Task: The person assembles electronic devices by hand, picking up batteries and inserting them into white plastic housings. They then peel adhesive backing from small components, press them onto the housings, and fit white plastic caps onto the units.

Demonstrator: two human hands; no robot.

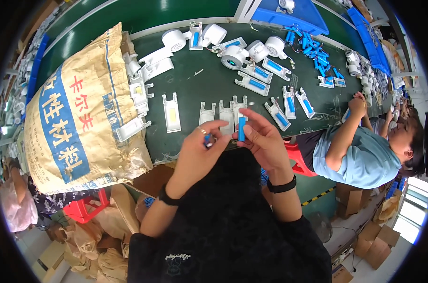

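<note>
My right hand [265,141] pinches a blue cylindrical battery cell [241,129] upright between thumb and fingers, over the table's near edge. Just left of it, my left hand [202,148] is curled, its thumb tip close to the cell. A small blue piece shows in part within the left fingers; I cannot make out what it is. Beyond my hands lie three white plastic housings without cells, among them one left housing [207,113] and one middle housing [226,116]. Farther left lies a white housing [172,113] with a yellowish patch.
Housings with blue cells [277,114] lie to the right, near white round fan heads [235,57]. A pile of blue cells [313,49] lies at the far right, below a blue bin [294,16]. A large paper sack [72,113] stands left. A co-worker [360,151] sits right.
</note>
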